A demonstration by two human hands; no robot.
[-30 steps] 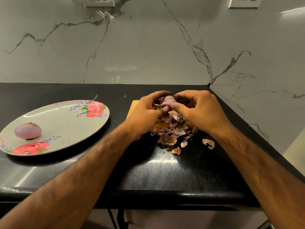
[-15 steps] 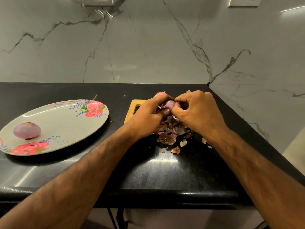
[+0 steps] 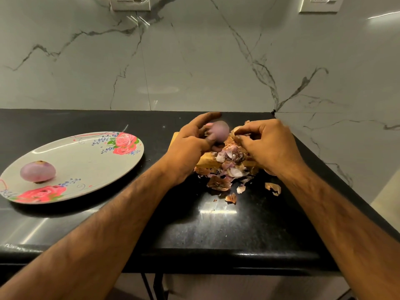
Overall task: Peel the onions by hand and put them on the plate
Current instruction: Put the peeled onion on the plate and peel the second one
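My left hand [image 3: 192, 141] holds a peeled purple onion [image 3: 219, 132] above the wooden cutting board [image 3: 207, 160]. My right hand [image 3: 266, 146] is just to its right, pinching a piece of brown onion skin [image 3: 238, 132] over the peel pile. A second peeled onion [image 3: 37, 171] lies on the left part of the floral plate [image 3: 86, 161], which sits on the black counter to the left of my hands.
A heap of onion peels [image 3: 227, 169] covers the board and spills onto the black counter [image 3: 216, 230], with loose scraps [image 3: 273, 188] nearer the front. The marble wall meets the counter close behind and to the right. Counter edge runs along the front.
My hands have come apart: the left one now holds the onion alone, more exposed, while the right one has pulled away to the right with a piece of skin.
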